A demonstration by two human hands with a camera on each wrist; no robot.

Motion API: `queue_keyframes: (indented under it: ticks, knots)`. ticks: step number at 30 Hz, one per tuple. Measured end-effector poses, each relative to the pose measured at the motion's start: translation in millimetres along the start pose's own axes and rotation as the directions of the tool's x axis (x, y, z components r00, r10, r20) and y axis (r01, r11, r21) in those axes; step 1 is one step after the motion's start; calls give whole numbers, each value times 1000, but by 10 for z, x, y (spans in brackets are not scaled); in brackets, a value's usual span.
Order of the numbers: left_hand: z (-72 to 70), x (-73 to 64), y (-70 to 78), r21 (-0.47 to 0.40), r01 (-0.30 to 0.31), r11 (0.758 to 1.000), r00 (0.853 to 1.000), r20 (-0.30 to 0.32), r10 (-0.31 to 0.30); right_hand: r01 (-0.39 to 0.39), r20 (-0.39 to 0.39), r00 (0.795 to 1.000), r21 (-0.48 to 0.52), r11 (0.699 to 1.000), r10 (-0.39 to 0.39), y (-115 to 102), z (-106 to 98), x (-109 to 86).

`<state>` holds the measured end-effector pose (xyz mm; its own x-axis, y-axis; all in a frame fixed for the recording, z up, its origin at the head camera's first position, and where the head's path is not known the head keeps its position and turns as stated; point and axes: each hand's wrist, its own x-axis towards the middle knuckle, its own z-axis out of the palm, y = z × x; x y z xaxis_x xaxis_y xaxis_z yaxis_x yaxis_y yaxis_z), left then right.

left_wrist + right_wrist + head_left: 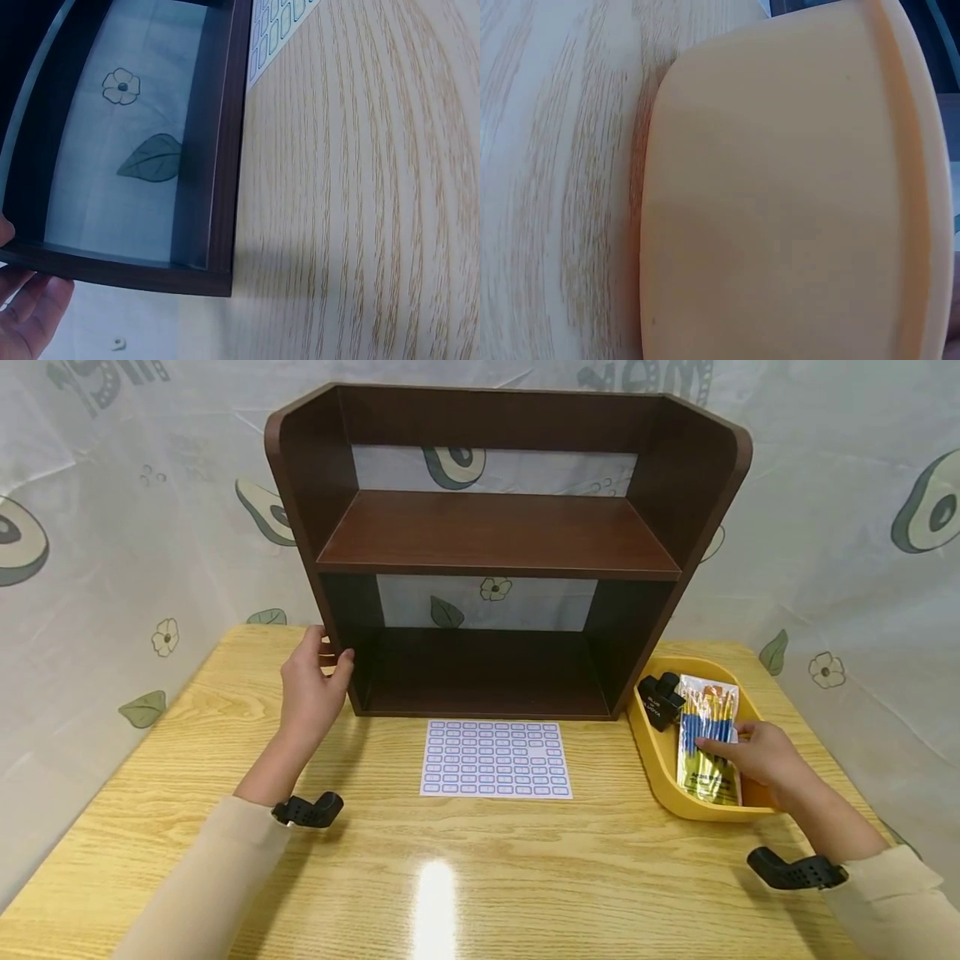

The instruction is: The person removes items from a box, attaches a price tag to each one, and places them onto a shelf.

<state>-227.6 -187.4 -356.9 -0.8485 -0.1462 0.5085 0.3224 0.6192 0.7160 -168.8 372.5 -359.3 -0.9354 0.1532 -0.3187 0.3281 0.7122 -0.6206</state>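
Note:
A dark brown two-tier shelf stands on the wooden table. At its left side panel, my left hand grips the edge, with the thumb on the inner face and fingers on the outer face in the left wrist view. To the right of the shelf, my right hand reaches into a yellow bin. Its thumb and fingers pinch the right side of a clear packet of blue-and-yellow paintbrushes. In the right wrist view the bin wall covers nearly all of that hand.
Small black items with lettering lie in the bin beside the packet. A white sheet printed with rows of small blue-outlined boxes lies in front of the shelf. A pale curtain with avocado prints hangs around the table.

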Motion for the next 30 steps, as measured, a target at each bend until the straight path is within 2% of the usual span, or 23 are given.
queue_keyframes:
  ticks: [5,16,19,22,24,26,27,30]
  knots:
    - [9,10,5,10,4,1000,1000,8,-4,13,-10,1000,49,999,-13,23,1,-25]
    - [-7,28,25,22,4,1000,1000,17,-4,75,-93,993,63,995,-69,-4,-39,-49]
    - [-14,18,21,40,17,999,999,43,-19,83,-127,990,112,990,-69,-3,-53,-45]
    - [-21,-19,2,88,54,995,993,97,-62,104,-147,986,192,976,-76,-18,-67,-41]
    - [-27,-54,-19,136,86,987,983,147,-106,130,-152,984,245,961,-94,-42,-77,-46]
    - [-30,-91,-35,198,126,972,963,211,-168,163,-162,979,281,946,-120,-77,-83,-59]
    - [-34,-106,-33,236,145,961,946,252,-204,176,-170,977,292,940,-130,-96,-90,-69]
    - [-58,-153,25,348,165,923,882,367,-296,212,-193,969,340,916,-153,-156,-109,-98]
